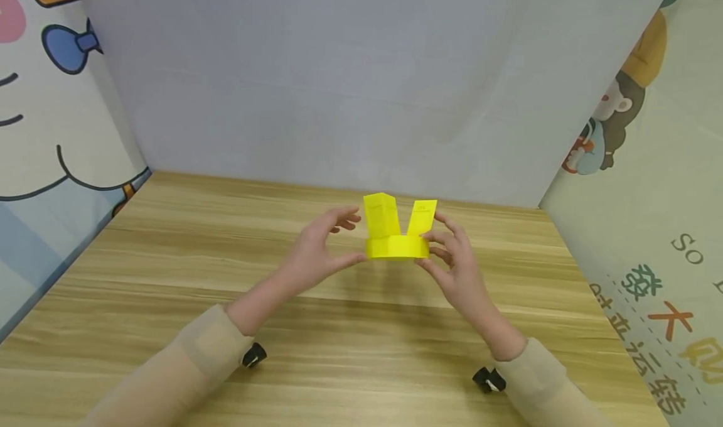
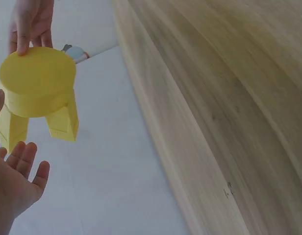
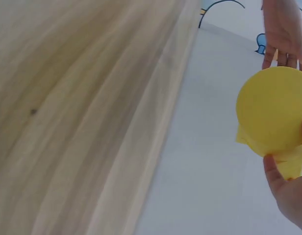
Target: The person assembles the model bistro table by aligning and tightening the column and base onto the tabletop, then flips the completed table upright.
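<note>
A bright yellow plastic piece [image 1: 398, 247] with a flat round base and upright angular posts is held up over the table. My right hand [image 1: 465, 276] grips its right side, thumb at the base's lower edge and fingers along the base and a post. On the other side my left hand [image 1: 307, 251] has its thumb tip right at the base's left edge, its fingers spread and loose. The base's round underside [image 2: 38, 73] faces the left wrist view, with two posts pointing down there. In the right wrist view the underside [image 3: 271, 107] looks like a smooth disc.
The wood-grain table [image 1: 339, 351] spreads beneath both hands. A pale grey cloth [image 1: 316, 88] hangs along its back edge. Printed cartoon sheets stand at the left [image 1: 51, 113] and the right [image 1: 649, 226]. Small black devices [image 1: 254, 355] sit at the wrists.
</note>
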`<act>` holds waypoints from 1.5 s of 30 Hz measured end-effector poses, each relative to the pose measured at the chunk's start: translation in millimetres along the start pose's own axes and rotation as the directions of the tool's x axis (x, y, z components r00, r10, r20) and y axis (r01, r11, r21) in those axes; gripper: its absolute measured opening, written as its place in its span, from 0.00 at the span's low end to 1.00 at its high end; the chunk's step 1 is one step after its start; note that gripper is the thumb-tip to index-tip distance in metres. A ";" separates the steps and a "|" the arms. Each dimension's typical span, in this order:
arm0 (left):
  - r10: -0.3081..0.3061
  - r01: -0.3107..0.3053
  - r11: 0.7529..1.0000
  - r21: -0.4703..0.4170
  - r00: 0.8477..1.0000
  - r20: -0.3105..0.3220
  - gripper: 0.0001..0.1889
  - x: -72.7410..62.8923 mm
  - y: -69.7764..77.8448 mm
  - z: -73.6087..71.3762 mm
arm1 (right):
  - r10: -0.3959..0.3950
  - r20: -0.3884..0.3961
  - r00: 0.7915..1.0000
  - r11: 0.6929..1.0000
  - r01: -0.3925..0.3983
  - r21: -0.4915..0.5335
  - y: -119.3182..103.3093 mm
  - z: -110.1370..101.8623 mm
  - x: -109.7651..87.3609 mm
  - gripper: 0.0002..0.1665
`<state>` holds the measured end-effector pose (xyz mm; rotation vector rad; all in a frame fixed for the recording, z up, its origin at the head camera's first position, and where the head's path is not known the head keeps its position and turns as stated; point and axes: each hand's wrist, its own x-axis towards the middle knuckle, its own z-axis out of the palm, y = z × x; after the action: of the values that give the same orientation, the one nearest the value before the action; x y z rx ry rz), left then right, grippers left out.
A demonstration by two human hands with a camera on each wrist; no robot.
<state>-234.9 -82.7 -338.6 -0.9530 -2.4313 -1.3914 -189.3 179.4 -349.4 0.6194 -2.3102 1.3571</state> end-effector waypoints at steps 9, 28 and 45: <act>0.387 -0.384 0.883 0.272 0.921 0.045 0.49 -7.1 -14.3 3.7 | 0.298 0.115 0.948 0.935 -0.314 0.166 -9.7 -8.4 3.2 0.20; 0.598 -0.552 0.710 0.438 0.801 0.041 0.53 -4.4 -18.4 15.5 | 0.444 0.276 0.852 0.835 -0.505 0.217 -30.1 -2.1 5.0 0.28; 0.398 -0.374 0.899 0.228 0.915 -0.068 0.54 1.2 -25.5 4.7 | 0.085 0.292 0.953 0.967 -0.149 0.206 -23.4 4.5 13.0 0.48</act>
<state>-250.6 -87.4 -358.7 -1.1865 -2.1016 -0.9989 -187.6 163.0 -327.9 0.8012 -2.4648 1.7025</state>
